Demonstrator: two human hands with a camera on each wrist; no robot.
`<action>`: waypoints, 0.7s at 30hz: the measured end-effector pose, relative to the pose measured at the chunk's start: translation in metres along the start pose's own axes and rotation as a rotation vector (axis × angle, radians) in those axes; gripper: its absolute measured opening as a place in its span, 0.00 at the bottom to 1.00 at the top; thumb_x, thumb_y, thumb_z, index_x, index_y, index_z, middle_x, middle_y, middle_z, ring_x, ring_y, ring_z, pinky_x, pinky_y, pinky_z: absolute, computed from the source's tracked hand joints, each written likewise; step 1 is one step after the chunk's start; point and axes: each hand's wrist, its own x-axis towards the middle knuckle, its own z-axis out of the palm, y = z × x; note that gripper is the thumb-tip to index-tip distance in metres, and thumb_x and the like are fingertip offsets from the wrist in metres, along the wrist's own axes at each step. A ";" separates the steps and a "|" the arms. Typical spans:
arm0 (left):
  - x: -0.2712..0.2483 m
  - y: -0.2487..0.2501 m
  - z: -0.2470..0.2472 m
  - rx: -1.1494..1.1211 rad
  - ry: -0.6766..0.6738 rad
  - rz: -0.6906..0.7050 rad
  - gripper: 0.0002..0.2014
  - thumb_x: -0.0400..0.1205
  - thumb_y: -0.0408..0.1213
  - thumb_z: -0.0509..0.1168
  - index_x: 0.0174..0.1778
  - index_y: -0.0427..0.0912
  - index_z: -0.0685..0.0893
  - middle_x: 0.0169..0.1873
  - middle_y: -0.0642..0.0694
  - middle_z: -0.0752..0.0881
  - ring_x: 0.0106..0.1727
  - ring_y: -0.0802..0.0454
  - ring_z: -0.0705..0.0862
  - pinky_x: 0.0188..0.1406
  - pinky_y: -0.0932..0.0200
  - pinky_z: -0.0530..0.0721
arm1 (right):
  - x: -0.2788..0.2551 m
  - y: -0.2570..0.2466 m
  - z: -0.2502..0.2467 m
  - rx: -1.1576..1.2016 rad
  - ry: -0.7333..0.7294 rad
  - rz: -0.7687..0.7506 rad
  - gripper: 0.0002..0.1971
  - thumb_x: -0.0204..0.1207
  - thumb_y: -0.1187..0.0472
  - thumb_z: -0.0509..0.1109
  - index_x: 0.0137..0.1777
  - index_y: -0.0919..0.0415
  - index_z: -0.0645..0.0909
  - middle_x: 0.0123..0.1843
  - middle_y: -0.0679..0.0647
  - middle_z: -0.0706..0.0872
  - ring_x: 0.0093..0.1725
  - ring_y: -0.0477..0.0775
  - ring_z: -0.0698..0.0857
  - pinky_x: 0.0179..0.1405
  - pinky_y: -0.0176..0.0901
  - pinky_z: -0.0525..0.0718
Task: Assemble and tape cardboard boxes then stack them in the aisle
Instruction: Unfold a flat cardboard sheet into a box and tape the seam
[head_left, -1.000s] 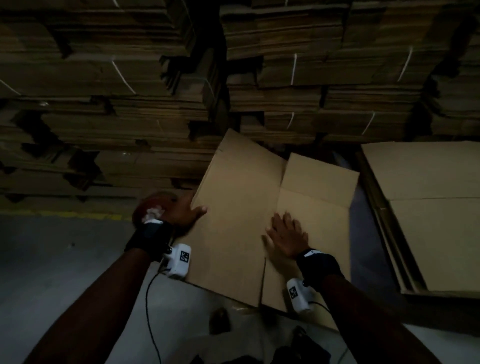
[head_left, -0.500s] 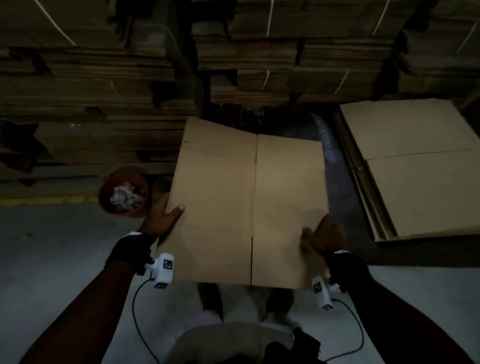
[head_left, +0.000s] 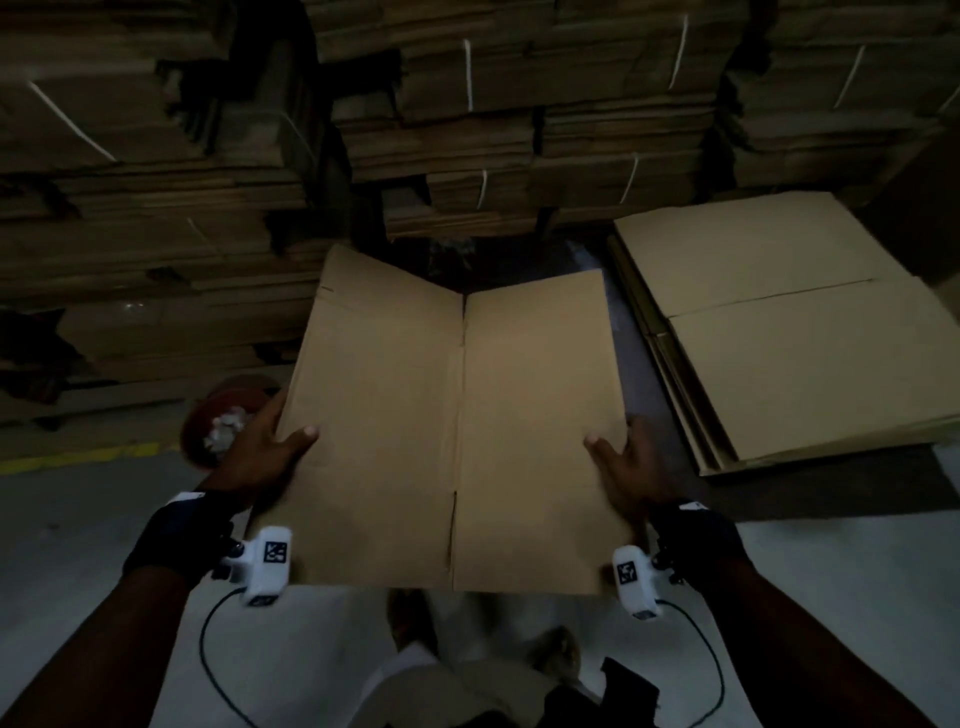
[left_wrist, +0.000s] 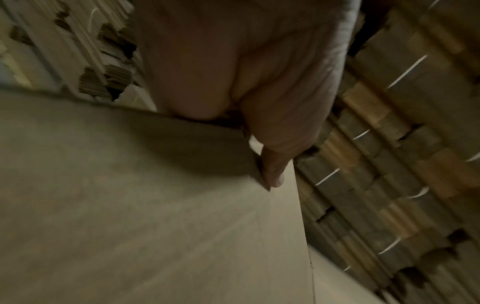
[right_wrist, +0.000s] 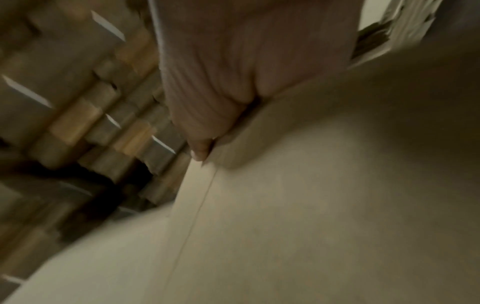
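A flat folded cardboard box (head_left: 457, 426) is held up in front of me, its centre crease running away from me. My left hand (head_left: 265, 449) grips its left edge, thumb on top, and a red-brown tape roll (head_left: 221, 421) shows behind that hand. My right hand (head_left: 628, 462) grips the right edge, thumb on the top face. In the left wrist view the left hand's thumb (left_wrist: 272, 170) presses the cardboard (left_wrist: 155, 205). In the right wrist view the right hand's thumb (right_wrist: 200, 148) lies on the sheet's (right_wrist: 311, 205) edge. The fingers under the sheet are hidden.
A stack of flat boxes (head_left: 795, 332) lies on the floor at the right. Tall strapped bundles of flattened cardboard (head_left: 467, 114) fill the background. A yellow floor line (head_left: 78, 457) runs at the left. My legs and shoes (head_left: 467, 675) are below the sheet.
The flat box has been lifted off the floor and squared up toward me. Both hands moved from pressing its face to gripping its two side edges.
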 end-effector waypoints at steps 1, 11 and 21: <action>-0.001 0.010 0.001 0.019 0.028 0.024 0.26 0.84 0.35 0.70 0.79 0.48 0.73 0.60 0.47 0.84 0.59 0.46 0.84 0.58 0.57 0.86 | 0.001 -0.003 -0.010 0.018 -0.012 -0.034 0.25 0.80 0.48 0.77 0.70 0.59 0.75 0.60 0.55 0.89 0.57 0.55 0.89 0.57 0.57 0.88; -0.002 0.168 0.102 -0.114 -0.063 0.296 0.25 0.87 0.33 0.66 0.79 0.56 0.74 0.61 0.56 0.89 0.58 0.58 0.90 0.53 0.57 0.89 | 0.004 0.006 -0.170 0.252 0.181 -0.094 0.28 0.76 0.43 0.79 0.72 0.49 0.74 0.62 0.47 0.89 0.60 0.48 0.89 0.62 0.55 0.88; 0.110 0.304 0.245 0.129 -0.359 0.515 0.31 0.76 0.55 0.71 0.76 0.67 0.73 0.68 0.55 0.85 0.64 0.57 0.86 0.59 0.56 0.86 | -0.019 0.044 -0.290 0.327 0.519 -0.006 0.24 0.82 0.54 0.75 0.75 0.54 0.73 0.65 0.44 0.84 0.61 0.38 0.84 0.61 0.45 0.80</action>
